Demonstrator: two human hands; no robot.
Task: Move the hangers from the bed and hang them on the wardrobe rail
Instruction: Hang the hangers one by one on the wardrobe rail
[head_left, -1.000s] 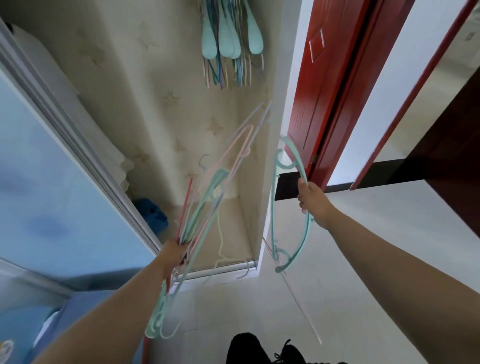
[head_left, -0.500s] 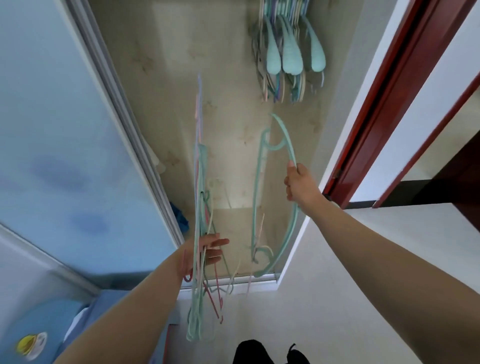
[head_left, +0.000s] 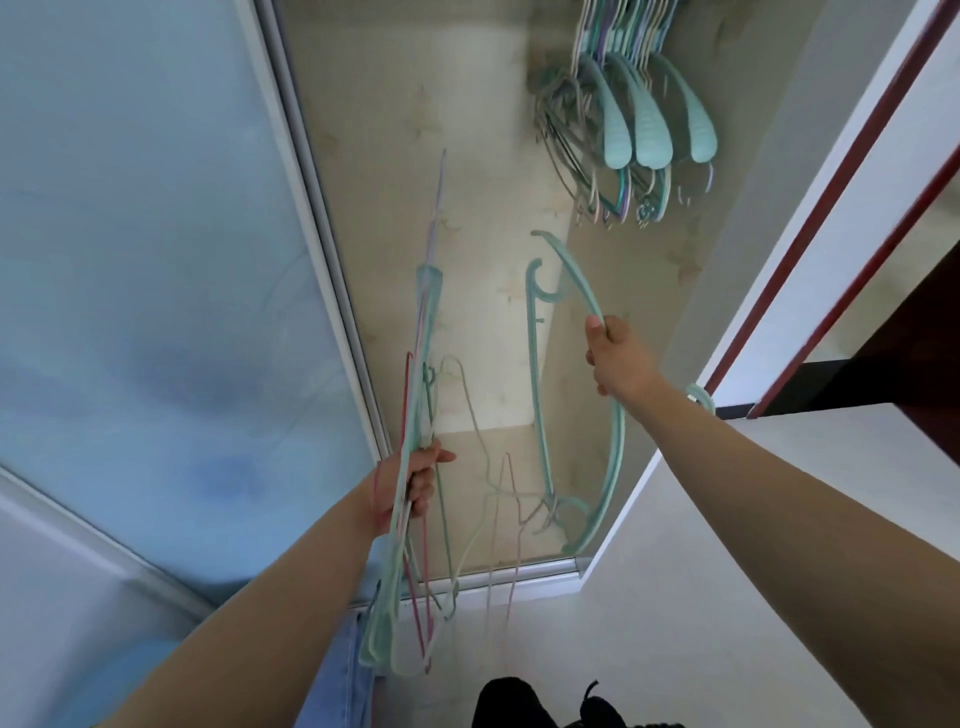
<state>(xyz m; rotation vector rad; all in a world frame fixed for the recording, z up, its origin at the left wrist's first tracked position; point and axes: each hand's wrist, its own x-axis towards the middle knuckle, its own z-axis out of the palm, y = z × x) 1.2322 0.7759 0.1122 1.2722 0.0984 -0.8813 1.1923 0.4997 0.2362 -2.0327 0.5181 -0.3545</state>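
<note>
Open wardrobe ahead, a cluster of hung hangers (head_left: 641, 119) up top — right hand (head_left: 618, 358) clasps one teal hanger (head_left: 535, 364) by its arm, hook outermost, likely bound for the rail, while left hand (head_left: 410, 483) clutches the spare bundle (head_left: 421, 395) low and clear.

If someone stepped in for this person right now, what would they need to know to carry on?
Left hand: grips a bundle of thin hangers, teal, pink and red, held upright in front of the open wardrobe.
Right hand: grips one teal hanger by its curved arm, hook pointing up; a few thin hangers dangle tangled at its lower end.
Done: a cluster of hung hangers is already up at the top of the wardrobe; the rail itself is out of view.
Left: lift the teal hanger up beside that cluster, then hang the left-hand bundle piece by piece. The bed cannot be seen, so check it for more.
</note>
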